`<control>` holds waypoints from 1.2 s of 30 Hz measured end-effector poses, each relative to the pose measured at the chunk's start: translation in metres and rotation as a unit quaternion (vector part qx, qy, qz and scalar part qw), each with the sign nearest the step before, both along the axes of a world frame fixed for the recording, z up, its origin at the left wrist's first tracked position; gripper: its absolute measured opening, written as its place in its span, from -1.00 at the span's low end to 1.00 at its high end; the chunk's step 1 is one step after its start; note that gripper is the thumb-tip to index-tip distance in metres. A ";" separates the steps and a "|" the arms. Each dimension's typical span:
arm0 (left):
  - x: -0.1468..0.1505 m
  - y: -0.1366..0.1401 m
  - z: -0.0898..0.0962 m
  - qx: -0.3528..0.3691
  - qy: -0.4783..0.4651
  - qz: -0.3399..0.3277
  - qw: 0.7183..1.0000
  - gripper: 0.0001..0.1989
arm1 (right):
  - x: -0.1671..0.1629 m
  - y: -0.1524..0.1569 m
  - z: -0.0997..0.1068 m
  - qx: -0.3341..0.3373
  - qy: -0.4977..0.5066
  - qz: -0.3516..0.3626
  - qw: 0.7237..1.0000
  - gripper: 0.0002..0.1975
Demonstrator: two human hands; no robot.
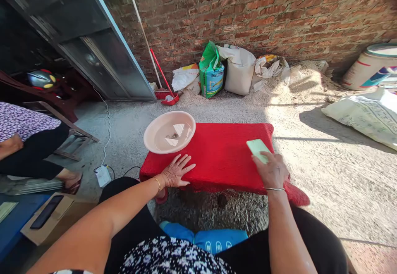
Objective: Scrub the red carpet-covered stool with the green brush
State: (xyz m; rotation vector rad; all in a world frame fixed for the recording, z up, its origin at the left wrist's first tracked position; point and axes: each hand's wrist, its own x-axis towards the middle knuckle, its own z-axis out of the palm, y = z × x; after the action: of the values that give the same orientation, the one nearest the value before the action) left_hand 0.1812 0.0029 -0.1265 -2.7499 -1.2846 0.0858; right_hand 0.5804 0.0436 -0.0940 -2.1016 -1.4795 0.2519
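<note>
1. Plastic basin (149,138) of water: just beyond the left hand (176,171), presumably for easy reach
2. Left hand: fingers spread, gripping nothing, laid on red cloth (223,154), apparently steadying it
3. Red cloth: spread between and beneath both hands, likely for an even surface
4. Pale green block (256,144), perhaps soap or brush: clasped by the right hand (273,170) over the cloth's right end, seemingly for control

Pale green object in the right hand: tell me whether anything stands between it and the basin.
Nothing visible does: only red cloth lies between the pale green object and the basin. The left hand lies beside that path, not across it.
</note>
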 end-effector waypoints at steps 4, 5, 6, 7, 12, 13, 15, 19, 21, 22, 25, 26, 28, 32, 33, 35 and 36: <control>0.000 0.001 0.004 0.001 0.013 -0.003 1.000 -0.16 | -0.083 -0.024 -0.003 0.080 -0.033 0.278 0.957 -0.68; 0.001 0.001 0.005 -0.001 0.015 -0.001 1.000 -0.16 | -0.095 -0.029 -0.004 0.093 -0.042 0.321 0.941 -0.69; 0.001 0.002 0.006 -0.002 0.017 0.001 1.000 -0.17 | -0.102 -0.033 -0.006 0.102 -0.049 0.348 0.931 -0.69; 0.002 0.002 0.008 -0.002 0.018 0.001 1.000 -0.17 | -0.102 -0.036 -0.008 0.105 -0.054 0.359 0.926 -0.69; 0.003 0.001 0.009 0.011 0.014 -0.004 1.000 -0.20 | -0.022 -0.032 -0.019 0.069 -0.060 0.221 0.971 -0.68; 0.003 0.001 0.008 0.012 0.011 -0.005 1.000 -0.20 | 0.002 -0.031 -0.021 0.059 -0.058 0.158 0.984 -0.66; 0.003 0.001 0.007 0.015 0.005 -0.007 1.000 -0.20 | 0.047 -0.030 -0.022 0.041 -0.051 0.013 0.998 -0.61; 0.003 0.001 0.006 0.020 -0.002 -0.010 1.000 -0.20 | 0.086 -0.031 -0.019 0.044 -0.049 -0.146 0.987 -0.53; 0.002 0.001 0.005 0.020 0.000 -0.008 1.000 -0.20 | 0.073 -0.031 -0.018 0.068 -0.045 -0.118 0.990 -0.55; 0.002 0.001 0.005 0.019 0.000 -0.006 1.000 -0.19 | 0.059 -0.031 -0.017 0.085 -0.041 -0.081 0.992 -0.58; 0.001 0.001 0.004 0.009 0.001 -0.005 1.000 -0.18 | -0.001 -0.035 -0.016 0.132 -0.034 0.095 0.986 -0.66; 0.000 0.002 0.004 0.005 0.001 -0.006 1.000 -0.18 | -0.024 -0.038 -0.015 0.138 -0.032 0.160 0.977 -0.68; -0.001 0.002 0.004 0.000 0.001 -0.007 1.000 -0.18 | -0.065 -0.046 -0.016 0.133 -0.031 0.267 0.954 -0.73; -0.001 0.002 0.003 0.006 0.005 -0.010 1.000 -0.18 | -0.096 -0.054 -0.019 0.115 -0.037 0.337 0.934 -0.75; -0.001 0.003 0.002 0.010 0.007 -0.011 1.000 -0.18 | -0.088 -0.053 -0.020 0.108 -0.039 0.327 0.938 -0.74; -0.001 0.002 0.001 0.018 0.008 -0.013 1.000 -0.17 | -0.056 -0.048 -0.022 0.087 -0.048 0.277 0.956 -0.72; -0.001 0.002 0.001 0.022 0.008 -0.015 1.000 -0.17 | -0.034 -0.046 -0.023 0.072 -0.053 0.236 0.968 -0.71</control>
State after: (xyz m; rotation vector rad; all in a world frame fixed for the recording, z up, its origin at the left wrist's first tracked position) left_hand 0.1803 0.0053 -0.1257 -2.7243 -1.2267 0.0751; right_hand 0.5465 -0.0027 -0.1170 -1.6476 -1.9891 0.1998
